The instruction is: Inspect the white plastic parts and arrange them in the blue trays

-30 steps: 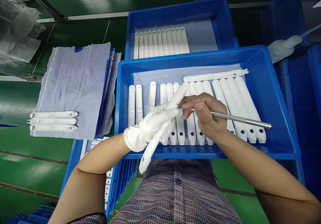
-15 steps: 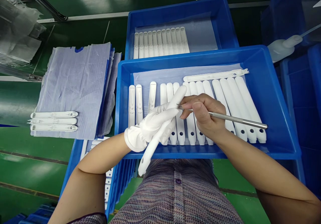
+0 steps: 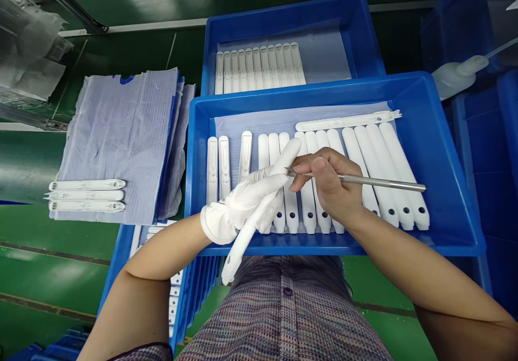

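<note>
My left hand [image 3: 251,202], in a white glove, is closed around a long white plastic handle-like part [image 3: 247,232], which slants from lower left to upper right. Bare-skinned, my right hand [image 3: 334,183] pinches a thin metal rod-shaped tool [image 3: 382,182] like a pen. The tool's narrow tip meets the edge of the white part near its upper end. Beneath both hands is a blue tray [image 3: 453,215] holding several similar white parts [image 3: 388,172] in a row, many with a dark hole at the near end. One more part [image 3: 348,120] lies crosswise above them.
Behind stands a second blue tray [image 3: 360,37] with several white parts [image 3: 259,68]. At left, a stack of bluish sheets [image 3: 121,129] bears three white parts [image 3: 87,195]. A white squeeze bottle [image 3: 455,77] is at right. More stacked blue trays [image 3: 198,291] sit below left.
The outer end of the metal tool has swung slightly upward and to the left as my right hand turned. My left hand and the white part are nearly still.
</note>
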`<act>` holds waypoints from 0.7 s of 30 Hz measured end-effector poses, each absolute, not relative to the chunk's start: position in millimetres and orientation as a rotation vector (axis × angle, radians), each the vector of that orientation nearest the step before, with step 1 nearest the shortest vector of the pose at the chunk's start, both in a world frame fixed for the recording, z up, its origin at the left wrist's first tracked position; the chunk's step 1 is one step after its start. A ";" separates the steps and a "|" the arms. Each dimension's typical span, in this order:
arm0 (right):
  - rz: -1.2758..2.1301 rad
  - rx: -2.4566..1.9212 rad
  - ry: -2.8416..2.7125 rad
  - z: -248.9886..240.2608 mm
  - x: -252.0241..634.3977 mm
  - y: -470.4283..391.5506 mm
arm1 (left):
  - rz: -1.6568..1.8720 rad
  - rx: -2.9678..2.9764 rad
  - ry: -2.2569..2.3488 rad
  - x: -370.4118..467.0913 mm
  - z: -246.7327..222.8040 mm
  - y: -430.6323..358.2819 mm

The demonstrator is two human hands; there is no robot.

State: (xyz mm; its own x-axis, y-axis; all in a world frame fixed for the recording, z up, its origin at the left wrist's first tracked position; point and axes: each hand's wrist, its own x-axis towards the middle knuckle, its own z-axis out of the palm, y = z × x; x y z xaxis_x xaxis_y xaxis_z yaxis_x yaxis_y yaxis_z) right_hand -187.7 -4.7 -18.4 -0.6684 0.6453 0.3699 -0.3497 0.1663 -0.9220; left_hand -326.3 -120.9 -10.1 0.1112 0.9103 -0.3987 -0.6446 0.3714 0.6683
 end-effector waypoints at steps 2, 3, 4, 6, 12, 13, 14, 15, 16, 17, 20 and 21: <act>1.633 -0.286 -1.656 -19.3 -188.1 -4.7 | 1.177 0.352 0.866 -326.9 -10.2 -120.6; 1.643 -0.288 -1.649 -19.8 -188.3 -4.9 | 1.173 0.347 0.859 -327.1 -10.2 -120.6; 1.654 -0.291 -1.639 -20.2 -188.5 -5.1 | 1.168 0.344 0.853 -327.2 -10.5 -120.7; 1.678 -0.311 -1.611 -20.4 -189.0 -5.7 | 1.176 0.336 0.846 -327.1 -11.3 -121.1; 1.698 -0.429 -1.598 -16.5 -188.6 -7.1 | 1.197 0.368 0.824 -326.6 -12.3 -121.9; 1.690 -0.430 -1.608 -16.0 -188.3 -7.1 | 1.192 0.376 0.826 -326.7 -11.8 -121.8; 1.681 -0.428 -1.617 -15.6 -188.0 -7.0 | 1.191 0.379 0.830 -326.7 -11.2 -121.8; 1.670 -0.421 -1.625 -15.5 -187.8 -6.9 | 1.193 0.376 0.836 -326.7 -10.7 -121.8; 1.661 -0.411 -1.632 -15.5 -187.6 -6.8 | 1.196 0.370 0.845 -326.7 -10.3 -121.8; 1.652 -0.398 -1.637 -15.7 -187.5 -6.7 | 1.202 0.364 0.854 -326.7 -10.2 -121.9; 1.623 -0.351 -1.648 -16.7 -187.5 -6.4 | 1.201 0.365 0.863 -326.6 -10.7 -122.2; 1.613 -0.336 -1.652 -17.0 -187.6 -6.4 | 1.202 0.372 0.868 -326.6 -11.0 -122.4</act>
